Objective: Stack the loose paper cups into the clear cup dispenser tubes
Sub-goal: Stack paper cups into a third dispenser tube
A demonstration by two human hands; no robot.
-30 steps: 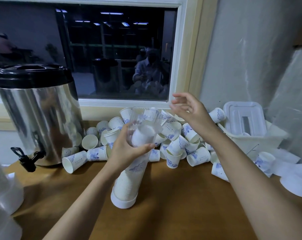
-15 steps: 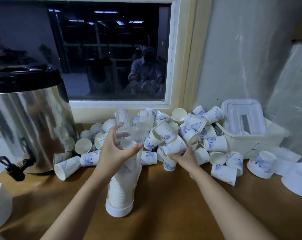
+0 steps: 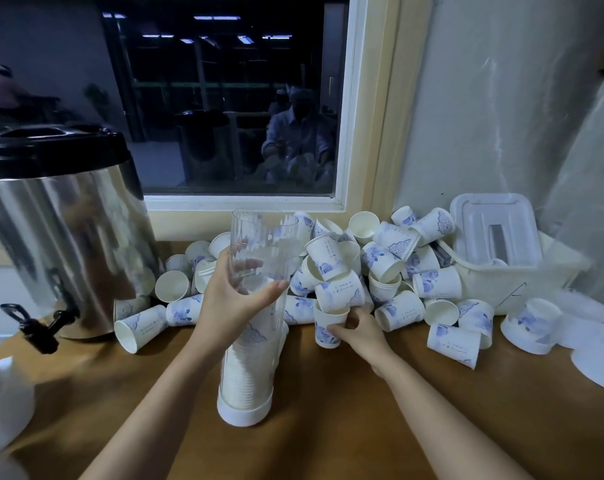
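a: how many of each?

b: one clear tube (image 3: 265,237), one steel urn (image 3: 61,237), one white tub (image 3: 515,282) with one lid (image 3: 494,226) lying on it, and two grips. the loose cups (image 3: 380,265) run to dozens, too heaped to count exactly.

a: where's the tube?

b: it stands on the counter (image 3: 328,427), leaning a little, with its white cap (image 3: 244,414) at the bottom. a nested stack (image 3: 248,368) of cups fills the lower part and the upper part is see-through. the left grip (image 3: 231,299) is wrapped round the tube's middle.

a: and the other?

b: the right grip (image 3: 362,334) is just right of the tube. its fingers are curled round one cup (image 3: 328,327), which sits rim up at the foot of the heap with other cups resting on top of it.

a: what about room to move?

b: the heap crowds the tube from behind and on both sides, back to the window sill. the urn is well left of the tube and the tub is well right, against the wall. the widest stretch of bare wood is on the tube's near side.

a: textures?

b: the cups are matte white paper with blue print, tapered and round. the tube is glossy plastic, the urn is mirror-bright with a black lid, and the counter is brown wood.
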